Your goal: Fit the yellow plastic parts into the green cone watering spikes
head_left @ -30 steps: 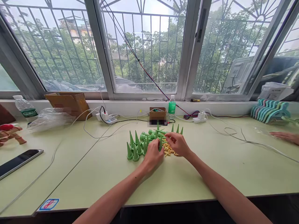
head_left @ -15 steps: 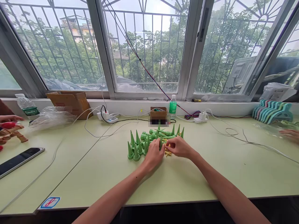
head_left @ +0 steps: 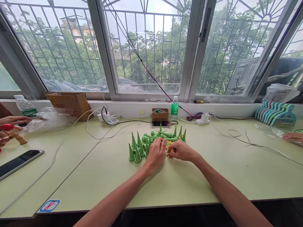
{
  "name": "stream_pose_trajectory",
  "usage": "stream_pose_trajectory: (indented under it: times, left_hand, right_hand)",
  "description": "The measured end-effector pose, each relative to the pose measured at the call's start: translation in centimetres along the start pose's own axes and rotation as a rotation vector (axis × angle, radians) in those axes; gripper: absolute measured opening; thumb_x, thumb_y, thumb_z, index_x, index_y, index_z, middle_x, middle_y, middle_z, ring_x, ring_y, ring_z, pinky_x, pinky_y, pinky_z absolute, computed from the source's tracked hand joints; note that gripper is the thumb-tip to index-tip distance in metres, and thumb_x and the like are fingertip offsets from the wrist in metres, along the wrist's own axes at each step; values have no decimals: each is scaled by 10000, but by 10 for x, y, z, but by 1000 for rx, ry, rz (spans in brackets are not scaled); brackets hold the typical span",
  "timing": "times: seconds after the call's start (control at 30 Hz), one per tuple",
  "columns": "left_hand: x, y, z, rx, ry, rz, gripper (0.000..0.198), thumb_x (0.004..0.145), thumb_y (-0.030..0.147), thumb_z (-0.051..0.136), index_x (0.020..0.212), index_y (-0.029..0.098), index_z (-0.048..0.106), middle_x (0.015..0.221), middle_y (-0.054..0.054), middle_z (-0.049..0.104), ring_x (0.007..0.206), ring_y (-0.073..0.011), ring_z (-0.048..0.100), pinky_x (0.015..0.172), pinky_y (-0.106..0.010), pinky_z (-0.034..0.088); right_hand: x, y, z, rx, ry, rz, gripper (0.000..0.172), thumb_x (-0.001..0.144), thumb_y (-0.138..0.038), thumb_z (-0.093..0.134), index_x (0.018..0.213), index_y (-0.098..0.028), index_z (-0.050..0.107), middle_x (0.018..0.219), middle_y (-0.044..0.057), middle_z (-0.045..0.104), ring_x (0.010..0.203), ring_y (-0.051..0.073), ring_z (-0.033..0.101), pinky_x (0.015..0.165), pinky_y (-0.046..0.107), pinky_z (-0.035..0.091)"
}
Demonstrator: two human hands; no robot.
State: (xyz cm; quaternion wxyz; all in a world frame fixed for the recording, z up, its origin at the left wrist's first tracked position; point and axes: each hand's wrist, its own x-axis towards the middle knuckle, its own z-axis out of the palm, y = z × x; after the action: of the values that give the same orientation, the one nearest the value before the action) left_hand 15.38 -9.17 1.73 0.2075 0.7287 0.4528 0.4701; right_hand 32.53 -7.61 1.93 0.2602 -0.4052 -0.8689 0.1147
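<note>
My left hand point(head_left: 156, 153) curls at the right edge of a group of upright green cone-shaped spikes point(head_left: 137, 154). Its fingers are bent together, and whatever lies inside the grip is hidden by the hand. Beside it, my right hand point(head_left: 181, 150) has its thumb and forefinger drawn together at a pile of small yellow pieces point(head_left: 169, 145). The fingertips touch the pile, but the exact piece between them is too small to make out. Behind both hands lie more green ribbed parts point(head_left: 153, 135), with several green spikes standing at the back right.
A small cardboard box point(head_left: 160, 114) and a green-labelled bottle point(head_left: 174, 107) stand behind the parts. White cables point(head_left: 127, 126) cross the table. At left are a phone point(head_left: 21, 162), plastic wrap and another person's hand point(head_left: 15, 120); at right, teal hangers point(head_left: 276, 113) and another hand point(head_left: 293, 136).
My right hand has dropped slightly from beside my left fingers to the yellow pile. The green spike that showed at my left fingers is no longer visible. At far left, another person's hand moved rightward.
</note>
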Motion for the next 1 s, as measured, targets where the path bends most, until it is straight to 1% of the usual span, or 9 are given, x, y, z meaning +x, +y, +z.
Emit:
stream_pose_trajectory:
  times: [0.1, 0.2, 0.43, 0.53, 0.63, 0.73, 0.87, 1.0]
  left_hand:
    - [0, 1, -1, -26, 25, 27, 384, 1004, 429, 310, 721, 212, 451, 733, -28, 516, 705, -185, 485, 655, -298, 343]
    - [1, 1, -1, -21, 38, 42, 387, 1012, 413, 281, 724, 213, 445, 744, -30, 520, 721, -187, 484, 667, -297, 344]
    - [0, 4, -1, 0, 96, 72, 303, 1011, 380, 300, 893, 202, 516, 871, -45, 573, 798, -182, 527, 730, -291, 382]
    - [-1, 5, -1, -19, 125, 53, 272, 1005, 380, 320, 922, 204, 511, 880, -47, 576, 765, -178, 536, 706, -291, 390]
    - [-3, 5, -1, -24, 156, 43, 232, 998, 371, 341, 899, 211, 475, 817, -28, 544, 706, -170, 508, 673, -288, 382]
    - [-5, 4, 2, -1, 173, 65, 229, 999, 343, 342, 835, 214, 437, 753, -7, 493, 671, -163, 469, 654, -282, 368]
    - [-7, 4, 5, 11, 169, 96, 255, 998, 302, 335, 764, 216, 386, 715, 2, 466, 647, -156, 443, 626, -274, 351]
    - [-8, 3, 6, 22, 159, 114, 255, 997, 274, 333, 753, 213, 378, 709, 7, 462, 637, -148, 431, 621, -270, 341]
  right_hand:
    - [0, 0, 2, -22, -17, 16, 135, 737, -133, 727, 630, -216, 735, 523, -22, 611, 461, 96, 450, 459, 227, 271]
    - [0, -1, 2, -46, -35, 32, 120, 731, -138, 737, 638, -215, 739, 532, -22, 608, 463, 94, 446, 457, 228, 265]
    - [0, -2, 3, -50, -30, 10, 108, 724, -154, 754, 635, -211, 727, 515, -34, 556, 462, 89, 422, 455, 226, 254]
    - [1, -2, 5, -48, -42, 22, 116, 728, -151, 748, 631, -208, 718, 527, -32, 558, 476, 93, 431, 464, 230, 259]
    - [1, -2, 6, -48, -53, 35, 109, 734, -151, 738, 641, -203, 713, 544, -29, 565, 491, 95, 433, 475, 232, 262]
    - [1, -4, 6, -56, -77, 56, 98, 741, -158, 719, 652, -194, 706, 552, -29, 563, 500, 92, 423, 487, 231, 265]
    - [1, -7, 4, -60, -126, 95, 98, 749, -176, 688, 650, -178, 688, 561, -28, 558, 511, 87, 411, 505, 227, 274]
    - [2, -8, 4, -71, -138, 110, 125, 749, -184, 664, 626, -170, 651, 560, -26, 545, 515, 88, 393, 506, 229, 260]
